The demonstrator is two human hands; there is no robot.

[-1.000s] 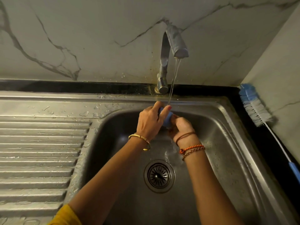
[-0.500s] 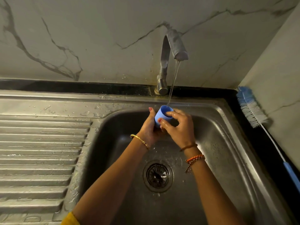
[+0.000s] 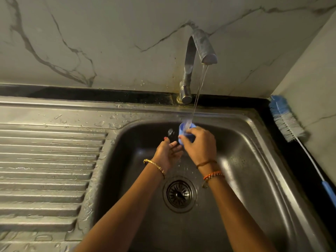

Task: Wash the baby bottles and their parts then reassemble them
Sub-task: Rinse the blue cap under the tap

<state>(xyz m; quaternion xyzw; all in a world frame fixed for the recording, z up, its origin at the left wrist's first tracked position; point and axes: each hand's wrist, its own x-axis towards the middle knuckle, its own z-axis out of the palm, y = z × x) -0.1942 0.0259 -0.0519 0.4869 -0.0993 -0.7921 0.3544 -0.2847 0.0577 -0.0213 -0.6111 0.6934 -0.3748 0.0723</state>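
Over the steel sink (image 3: 254, 142), right hand (image 3: 200, 144) grips the blue cap (image 3: 183, 132); left hand (image 3: 168, 151) relaxed beneath; best turn it under the stream (image 3: 199, 91)

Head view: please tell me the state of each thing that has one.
Tap: running.
Blue cap: held under the stream, mouth up.
Right hand: grips the cap.
Left hand: open below the cap.
Drain: unplugged.
Brush: lying unused on the counter.
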